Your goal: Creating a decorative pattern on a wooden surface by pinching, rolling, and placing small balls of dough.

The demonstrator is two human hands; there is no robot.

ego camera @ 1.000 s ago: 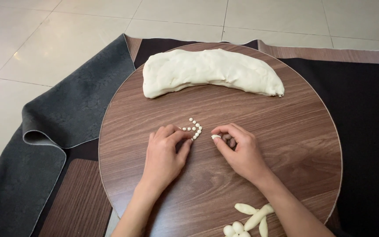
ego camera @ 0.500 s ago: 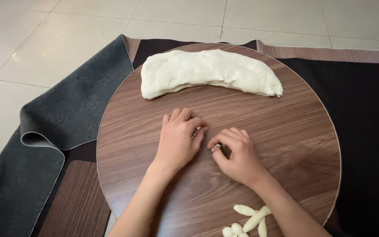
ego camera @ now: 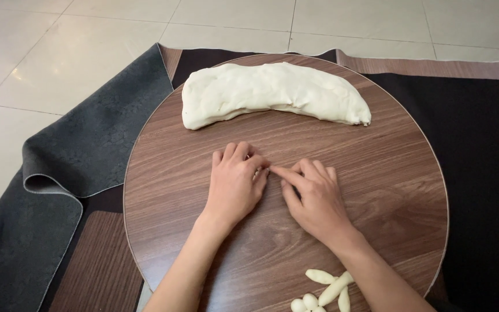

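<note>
1. Both hands rest palm-down near the middle of the round wooden board [ego camera: 376, 190]. The left hand [ego camera: 235, 185] lies flat with its fingers close together and slightly curled at the tips. The right hand [ego camera: 313, 196] sits just beside it, forefinger stretched out so that its tip meets the left fingertips.

2. The little dough beads are out of sight: the left hand lies over the spot where they were, so I cannot tell whether any finger pinches one or merely presses on them.

3. The big dough loaf [ego camera: 272, 92] lies along the far side of the board, curved like a long crescent, well apart from both hands.

4. At the near edge, just beside the right forearm, lie a few short dough rolls [ego camera: 330, 286], with some rounder lumps at their left end.

5. The board sits on a dark grey mat [ego camera: 82, 150], one edge of which is folded over at the left; pale floor tiles [ego camera: 59, 52] lie beyond it.

6. A second ago the beads showed plainly between the two hands, laid out in a small arrow-like row, and the right fingers pinched a bead. Half a second ago the left hand had slid over them. Now the hands have drawn closer until they touch, with the right forefinger extended. The loaf and rolls lie as before.
</note>
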